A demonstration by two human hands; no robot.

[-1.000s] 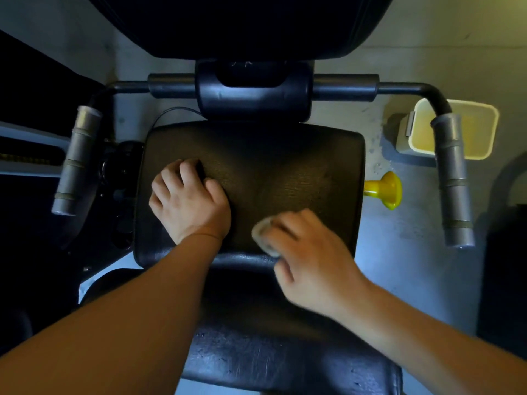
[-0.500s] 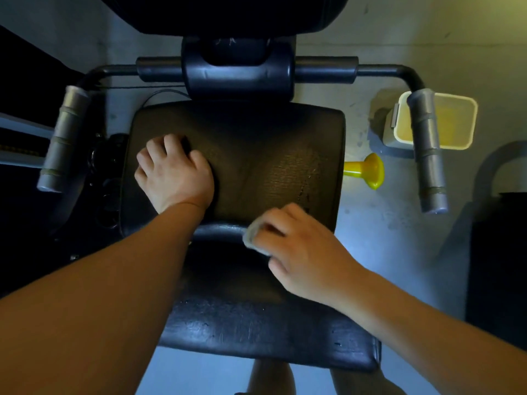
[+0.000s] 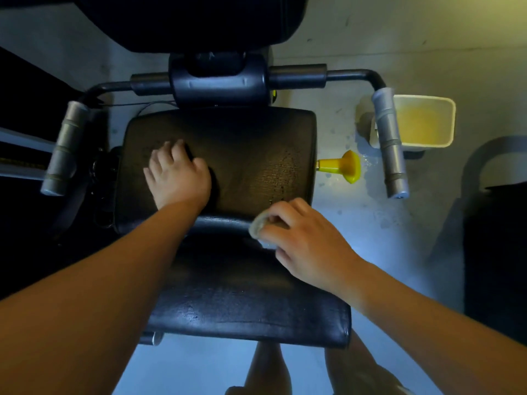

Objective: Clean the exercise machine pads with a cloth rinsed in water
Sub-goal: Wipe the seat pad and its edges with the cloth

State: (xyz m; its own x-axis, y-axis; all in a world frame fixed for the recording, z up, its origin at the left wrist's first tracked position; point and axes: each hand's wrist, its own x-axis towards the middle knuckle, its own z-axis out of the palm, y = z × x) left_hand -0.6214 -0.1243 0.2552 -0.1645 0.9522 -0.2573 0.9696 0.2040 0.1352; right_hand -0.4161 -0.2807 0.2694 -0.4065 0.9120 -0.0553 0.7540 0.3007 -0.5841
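A black back pad [image 3: 242, 155] of the exercise machine fills the middle of the view, with a wet patch on its right side. Below it lies the black seat pad [image 3: 242, 303]. My left hand [image 3: 176, 175] rests flat on the left part of the back pad. My right hand [image 3: 302, 240] grips a small pale cloth [image 3: 258, 226] and presses it at the lower edge of the back pad, where it meets the seat pad. A cream tub of yellowish water [image 3: 422, 124] stands on the floor at the right.
Two grey handle grips stick out, one at the left [image 3: 64, 149] and one at the right [image 3: 389, 143]. A yellow adjustment knob [image 3: 345, 166] juts from the pad's right side. Water spots mark the concrete floor [image 3: 370, 229]. Dark equipment [image 3: 499, 238] stands at the far right.
My right hand has slid the cloth to the right along the back pad's lower edge. The view has tilted down, so my legs show. My left hand stays put.
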